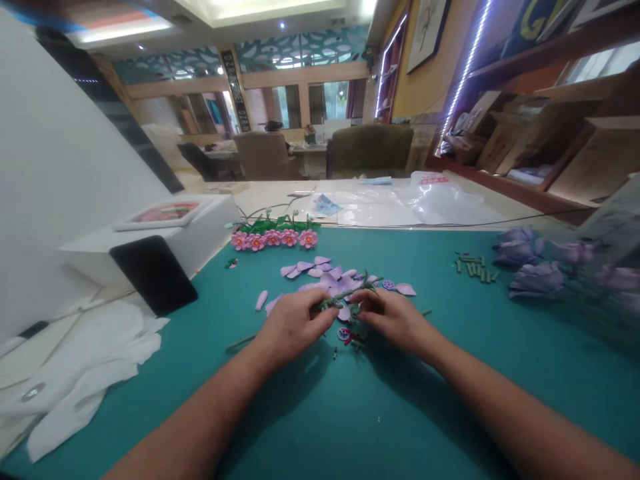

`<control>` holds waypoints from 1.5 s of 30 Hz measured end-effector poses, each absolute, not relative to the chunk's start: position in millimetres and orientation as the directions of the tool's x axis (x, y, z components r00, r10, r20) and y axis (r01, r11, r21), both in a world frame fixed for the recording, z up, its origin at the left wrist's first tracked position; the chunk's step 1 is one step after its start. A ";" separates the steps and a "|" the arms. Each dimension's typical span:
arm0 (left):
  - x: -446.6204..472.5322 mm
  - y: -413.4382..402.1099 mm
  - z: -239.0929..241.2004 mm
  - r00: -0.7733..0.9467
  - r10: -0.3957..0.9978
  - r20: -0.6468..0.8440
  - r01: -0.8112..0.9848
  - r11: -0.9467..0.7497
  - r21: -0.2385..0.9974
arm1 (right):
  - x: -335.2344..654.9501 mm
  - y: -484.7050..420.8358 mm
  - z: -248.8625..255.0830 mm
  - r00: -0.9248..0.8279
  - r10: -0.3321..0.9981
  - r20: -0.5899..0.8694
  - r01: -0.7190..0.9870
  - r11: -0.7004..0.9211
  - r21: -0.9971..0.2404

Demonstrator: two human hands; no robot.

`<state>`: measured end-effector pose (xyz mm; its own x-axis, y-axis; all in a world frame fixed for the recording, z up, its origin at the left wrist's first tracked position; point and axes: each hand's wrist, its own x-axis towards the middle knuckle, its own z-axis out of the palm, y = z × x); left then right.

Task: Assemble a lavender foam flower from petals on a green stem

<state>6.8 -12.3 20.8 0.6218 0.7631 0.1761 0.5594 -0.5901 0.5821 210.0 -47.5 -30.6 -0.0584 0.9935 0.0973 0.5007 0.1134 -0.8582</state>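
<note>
My left hand (299, 321) is closed, thumb against fingers, on a green toy flower stem piece (350, 291) above the green mat. My right hand (394, 317) pinches at the leafy green parts on the other side of it; exactly what lies between those fingertips is partly hidden. Loose lilac petals (325, 273) are spread just behind both hands. Under the fingers lie a purple ring-shaped piece (343, 334) and small red and green pieces (356, 341). Another purple wheel piece (389, 285) rests beyond my right hand.
Pink toy flowers (273, 238) lie at the mat's far left edge. Short green tubes (475, 268) and finished-looking lilac flowers (537, 279) are on the right. A black tablet-like panel (154, 275) leans on a white box (200, 233); white wrapping (100, 360) lies nearer.
</note>
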 end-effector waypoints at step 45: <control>5.1 -18.4 28.5 0.637 0.750 0.179 0.549 -0.604 0.578 | 188.5 -60.6 -2.1 -0.068 0.997 0.030 -0.038 0.027 -0.999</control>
<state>5.1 -18.4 28.5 0.6365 0.7502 0.1791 0.5492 -0.6039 0.5777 188.5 -60.6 -2.1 -0.0683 0.9972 0.0297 -0.0378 0.0272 -0.9989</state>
